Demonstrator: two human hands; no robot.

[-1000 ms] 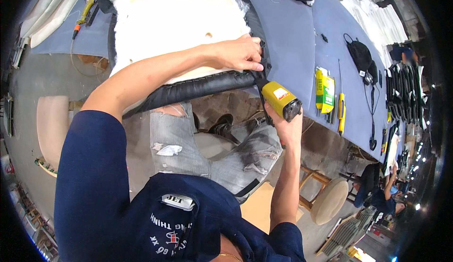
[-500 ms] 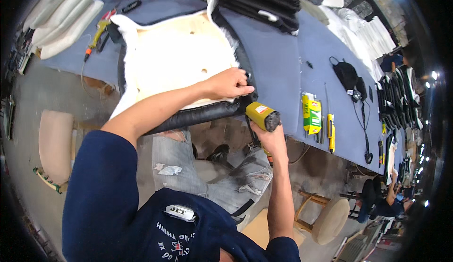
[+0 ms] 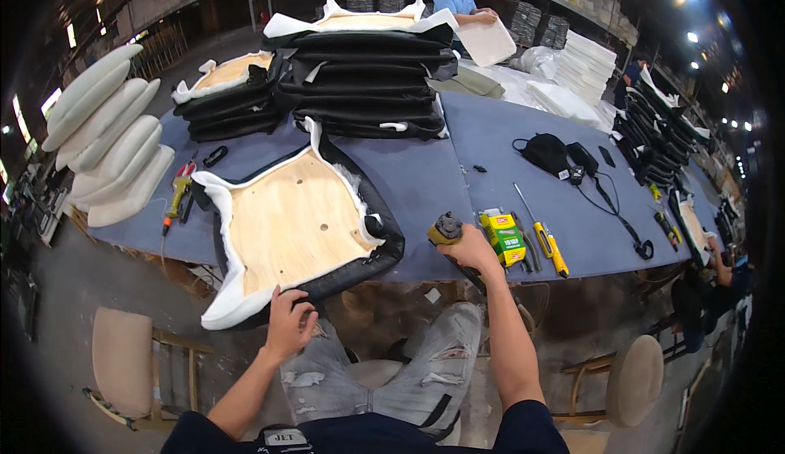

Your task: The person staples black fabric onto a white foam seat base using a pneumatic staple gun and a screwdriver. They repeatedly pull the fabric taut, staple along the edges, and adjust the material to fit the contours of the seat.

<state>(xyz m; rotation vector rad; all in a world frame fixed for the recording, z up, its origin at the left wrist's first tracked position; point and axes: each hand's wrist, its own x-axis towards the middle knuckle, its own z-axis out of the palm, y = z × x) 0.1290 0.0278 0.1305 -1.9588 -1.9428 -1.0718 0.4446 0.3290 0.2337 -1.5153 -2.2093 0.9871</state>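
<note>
A seat panel (image 3: 302, 217) lies wood side up near the table's front edge. White padding (image 3: 225, 311) and a black cover (image 3: 380, 245) wrap its rim; at the near left the padding spreads loose over the cover. At the near edge, my left hand (image 3: 288, 327) touches the black cover, its fingers bent and apart, with nothing held. My right hand (image 3: 473, 251) is closed around a yellow staple gun (image 3: 441, 233), to the right of the seat and apart from it. The gun's lower part is hidden by my hand.
Stacked black seats (image 3: 360, 86) stand behind, with white foam pads (image 3: 123, 151) at left. Another tool (image 3: 176, 196) with a hose lies beside them. A yellow-green box (image 3: 503, 237), a yellow-handled screwdriver (image 3: 549, 245) and a black cap (image 3: 544, 153) lie at right. A person (image 3: 458, 0) works across the table.
The staple gun has moved off the seat's near right corner to the right. My left hand has left that corner for the near left edge. The view has tilted up.
</note>
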